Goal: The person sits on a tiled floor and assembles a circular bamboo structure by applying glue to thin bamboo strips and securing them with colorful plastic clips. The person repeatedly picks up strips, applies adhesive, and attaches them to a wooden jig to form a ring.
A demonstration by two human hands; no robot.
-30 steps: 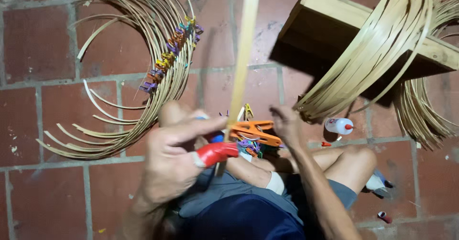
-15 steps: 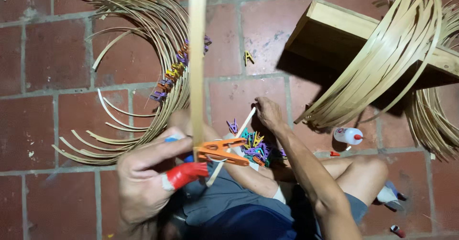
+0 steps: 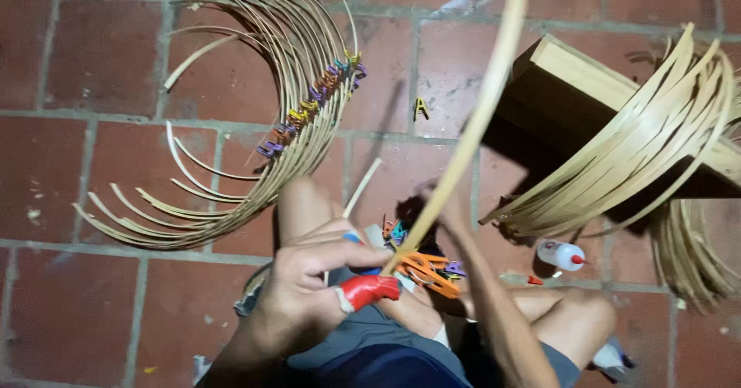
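Bamboo strip [image 3: 471,125]: long, thin, pale tan, flat. Runs diagonal from clamp up to top edge of frame, slight curve, upper part blurred. Lower end sits in clamp jaws, just above lap.

Spring clamp [image 3: 421,268]: orange plastic body, red-sleeved handle [image 3: 370,289] pointing left. Lies roughly level, jaws closed on strip's lower end. Handle end in left hand's grip, w/ thumb on top. Small coloured clips [image 3: 397,232] in heap just behind clamp, partly hidden.
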